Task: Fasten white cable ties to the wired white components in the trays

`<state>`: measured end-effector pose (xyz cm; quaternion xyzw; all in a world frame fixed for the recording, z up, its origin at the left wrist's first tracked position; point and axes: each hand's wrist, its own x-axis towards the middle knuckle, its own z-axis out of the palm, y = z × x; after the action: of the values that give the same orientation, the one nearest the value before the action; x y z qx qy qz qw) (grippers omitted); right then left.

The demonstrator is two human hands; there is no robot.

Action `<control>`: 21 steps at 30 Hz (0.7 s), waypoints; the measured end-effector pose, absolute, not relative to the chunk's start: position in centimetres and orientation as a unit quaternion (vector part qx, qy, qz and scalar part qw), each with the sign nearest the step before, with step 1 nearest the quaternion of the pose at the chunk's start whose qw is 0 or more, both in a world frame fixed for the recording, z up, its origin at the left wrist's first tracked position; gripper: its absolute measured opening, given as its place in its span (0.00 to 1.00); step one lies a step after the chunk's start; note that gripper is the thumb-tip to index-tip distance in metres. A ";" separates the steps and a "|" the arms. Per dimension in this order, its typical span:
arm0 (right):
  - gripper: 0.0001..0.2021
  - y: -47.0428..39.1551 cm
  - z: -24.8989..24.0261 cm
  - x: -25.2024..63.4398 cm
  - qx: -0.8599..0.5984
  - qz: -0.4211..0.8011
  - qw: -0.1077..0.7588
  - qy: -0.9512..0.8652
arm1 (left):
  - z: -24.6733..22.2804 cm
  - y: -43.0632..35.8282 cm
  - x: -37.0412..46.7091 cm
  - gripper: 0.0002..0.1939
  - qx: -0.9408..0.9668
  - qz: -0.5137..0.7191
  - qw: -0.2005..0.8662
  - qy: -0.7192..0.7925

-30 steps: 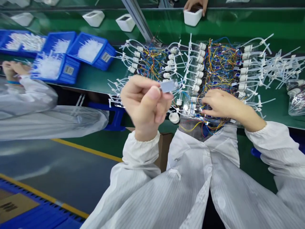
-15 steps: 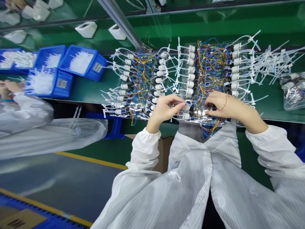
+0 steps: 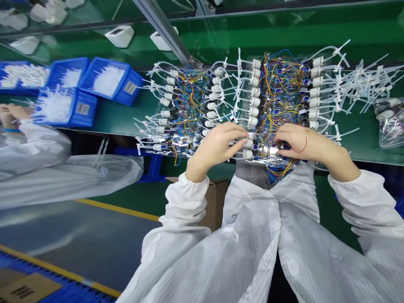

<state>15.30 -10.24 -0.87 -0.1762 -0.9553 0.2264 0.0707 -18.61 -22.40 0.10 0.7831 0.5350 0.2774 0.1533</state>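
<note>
My left hand (image 3: 221,145) is beside the left edge of the right-hand wired stack, fingers apart around nothing visible, near a white cylindrical part (image 3: 248,154). Over the lower right of that stack, my right hand (image 3: 296,141) bends its fingers down at the silvery film (image 3: 270,150); what the fingertips grip, if anything, is hidden. The stack holds rows of white cylinders (image 3: 314,91) with white cable ties and yellow, blue and red wires (image 3: 268,105). A similar wired stack (image 3: 189,109) lies to the left.
Blue bins (image 3: 85,110) of white ties stand at the left. Loose cable ties (image 3: 362,84) and a clear bag of parts (image 3: 393,122) lie at the right. A metal post (image 3: 162,31) rises behind. A co-worker's hands (image 3: 14,113) show at the far left.
My left hand has parted its thumb and fingers, which were pinched together near the white cylinders, and shifted slightly left. My right hand has moved only slightly.
</note>
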 end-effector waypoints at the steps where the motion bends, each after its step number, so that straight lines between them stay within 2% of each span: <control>1: 0.06 -10.4 -0.8 15.4 -0.177 0.226 0.072 -0.955 | 0.7 -22.2 -19.0 0.11 0.765 0.300 0.136 0.553; 5: 0.06 -11.6 0.0 16.0 -0.179 0.238 0.103 -0.949 | 1.5 -19.9 -20.6 0.09 0.702 0.308 0.078 0.637; 8: 0.05 -12.8 0.4 16.4 -0.173 0.239 0.117 -0.948 | 0.1 -17.9 -21.1 0.06 0.676 0.248 0.103 0.686; 13: 0.06 -14.7 -0.2 17.2 -0.179 0.256 0.166 -0.935 | -2.2 -16.2 -20.4 0.20 0.622 0.218 0.170 0.733; 17: 0.08 -16.0 -1.2 17.7 -0.189 0.284 0.239 -0.909 | -2.4 -16.0 -20.0 0.20 0.614 0.271 0.152 0.726; 21: 0.07 -17.2 -1.4 17.9 -0.203 0.277 0.314 -0.885 | -2.1 -16.4 -19.7 0.22 0.609 0.319 0.186 0.702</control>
<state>17.89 -17.19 -1.41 -0.2032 -0.8850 0.2769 0.3144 -19.68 -16.41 -2.07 0.6094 0.7018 0.3188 0.1859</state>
